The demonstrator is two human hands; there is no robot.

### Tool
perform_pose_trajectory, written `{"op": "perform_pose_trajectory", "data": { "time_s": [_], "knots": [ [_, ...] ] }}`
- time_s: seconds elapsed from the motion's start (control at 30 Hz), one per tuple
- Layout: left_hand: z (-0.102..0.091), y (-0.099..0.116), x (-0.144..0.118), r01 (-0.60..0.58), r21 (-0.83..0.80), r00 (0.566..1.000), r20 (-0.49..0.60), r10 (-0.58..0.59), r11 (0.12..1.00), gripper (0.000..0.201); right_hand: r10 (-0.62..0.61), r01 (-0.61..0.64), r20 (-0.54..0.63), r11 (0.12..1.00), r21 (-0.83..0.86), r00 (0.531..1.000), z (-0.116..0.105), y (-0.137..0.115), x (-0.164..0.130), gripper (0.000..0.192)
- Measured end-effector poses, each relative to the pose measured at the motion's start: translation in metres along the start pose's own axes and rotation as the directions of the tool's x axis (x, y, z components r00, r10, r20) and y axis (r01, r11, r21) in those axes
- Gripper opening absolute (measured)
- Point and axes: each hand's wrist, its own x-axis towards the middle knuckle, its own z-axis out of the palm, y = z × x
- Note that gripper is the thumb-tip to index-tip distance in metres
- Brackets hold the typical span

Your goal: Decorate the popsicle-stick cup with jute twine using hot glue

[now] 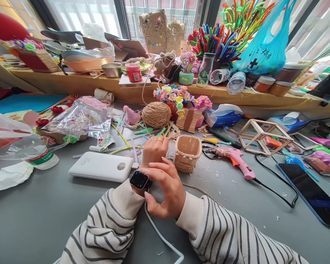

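Black and shiny, the watch (139, 179) sits on the wrist of the left hand (154, 149), low in the middle of the grey table (38, 220). The right hand (165, 187) reaches across and lays its fingertips on the edge of the watch. It looks like the person is checking or tapping the watch, and the craft work is waiting. The right hand is not wrapped around anything; its fingers are stretched out and only touch the watch. The left hand lies on the table, curled like a loose fist with a ring on one finger. I cannot tell if something small is tucked inside it. Both arms wear striped sleeves and come in from the bottom, and the two wrists cross close together. Just beside the left hand stands a little basket (187, 152) made of sticks and string. A pink glue gun (235, 157) lies near the basket, on its right. A white power bank (101, 167) lies just to the left of the hands. To go on with the watch, I think the right fingers need a soft, careful press, because the watch is small.
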Motion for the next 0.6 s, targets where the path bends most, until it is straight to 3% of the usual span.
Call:
{"op": "perform_pose_trajectory", "data": {
  "time_s": [0.6],
  "knots": [
    [-0.0003,-0.0005,0.001,0.003,-0.004,1.0,-0.001,-0.003,1.0,0.026,-0.052,0.052,-0.043,0.999,-0.005,0.998,0.0006,-0.0008,-0.0003,0.044]
  ]
}}
